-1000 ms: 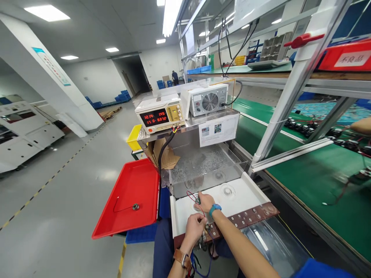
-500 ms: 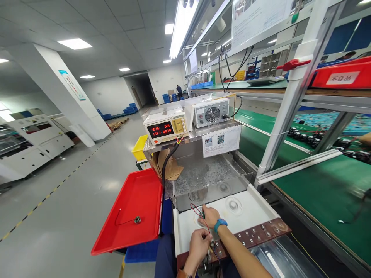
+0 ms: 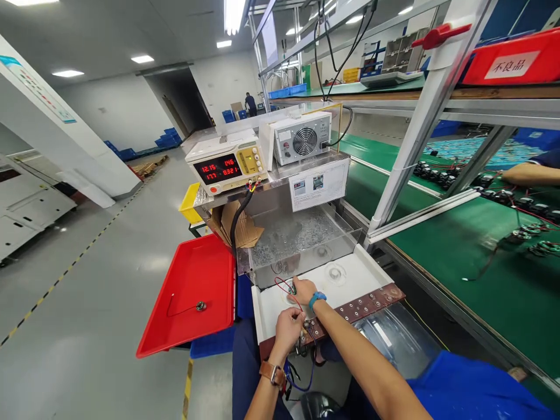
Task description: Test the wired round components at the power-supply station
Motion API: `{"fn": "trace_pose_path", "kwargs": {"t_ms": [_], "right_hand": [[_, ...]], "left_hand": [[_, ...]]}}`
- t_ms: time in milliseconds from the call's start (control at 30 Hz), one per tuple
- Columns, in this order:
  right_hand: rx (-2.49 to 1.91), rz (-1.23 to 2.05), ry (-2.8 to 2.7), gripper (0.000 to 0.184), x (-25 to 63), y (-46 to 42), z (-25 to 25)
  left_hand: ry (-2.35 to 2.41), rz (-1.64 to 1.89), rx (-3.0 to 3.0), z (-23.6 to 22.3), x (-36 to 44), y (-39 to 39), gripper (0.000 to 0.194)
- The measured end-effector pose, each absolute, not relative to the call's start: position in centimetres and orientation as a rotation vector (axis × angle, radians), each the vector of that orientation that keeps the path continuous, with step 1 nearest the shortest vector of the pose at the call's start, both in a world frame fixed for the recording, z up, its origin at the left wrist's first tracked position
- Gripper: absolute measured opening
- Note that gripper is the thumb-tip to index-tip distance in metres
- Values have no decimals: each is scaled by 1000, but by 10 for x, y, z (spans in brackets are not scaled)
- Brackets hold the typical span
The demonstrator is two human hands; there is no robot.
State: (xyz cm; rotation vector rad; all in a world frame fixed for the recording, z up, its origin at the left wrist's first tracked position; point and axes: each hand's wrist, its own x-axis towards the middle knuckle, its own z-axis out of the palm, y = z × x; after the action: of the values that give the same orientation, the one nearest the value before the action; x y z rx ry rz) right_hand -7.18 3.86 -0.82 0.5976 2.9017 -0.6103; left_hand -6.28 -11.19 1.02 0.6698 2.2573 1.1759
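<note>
My right hand [image 3: 305, 290], with a blue band at the wrist, pinches a small round part with a green circuit board [image 3: 291, 287] above the white tray [image 3: 350, 265]. A thin red wire [image 3: 282, 280] loops from that part toward my left hand [image 3: 289, 330]. My left fingers are closed on the wire's end, beside a metal terminal [image 3: 307, 324] on the brown studded strip [image 3: 359, 306]. The fingertips hide the exact contact. Dark and blue leads [image 3: 311, 373] hang below the strip.
Left of me, a red tray [image 3: 192, 280] holds a similar round part [image 3: 200, 306] with a wire. Ahead, a power supply [image 3: 227, 166] with lit red digits stands on a metal shelf. At right, several wired parts [image 3: 520, 233] lie on the green bench [image 3: 441, 245], near another person's arm [image 3: 531, 174].
My view has shifted right and down, bringing more of the bench and the other person's arm into sight. Both hands keep their grip by the strip. The supply's digits differ slightly.
</note>
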Motion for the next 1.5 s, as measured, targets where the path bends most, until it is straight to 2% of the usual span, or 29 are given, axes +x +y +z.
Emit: {"fn": "trace_pose_path", "kwargs": {"t_ms": [167, 1500], "right_hand": [[597, -619, 2902, 49, -73, 40, -13], [596, -663, 2930, 42, -71, 35, -8]], "left_hand": [[2257, 1186, 670, 11, -62, -112, 32], [2345, 1084, 666, 23, -57, -111, 23]]}}
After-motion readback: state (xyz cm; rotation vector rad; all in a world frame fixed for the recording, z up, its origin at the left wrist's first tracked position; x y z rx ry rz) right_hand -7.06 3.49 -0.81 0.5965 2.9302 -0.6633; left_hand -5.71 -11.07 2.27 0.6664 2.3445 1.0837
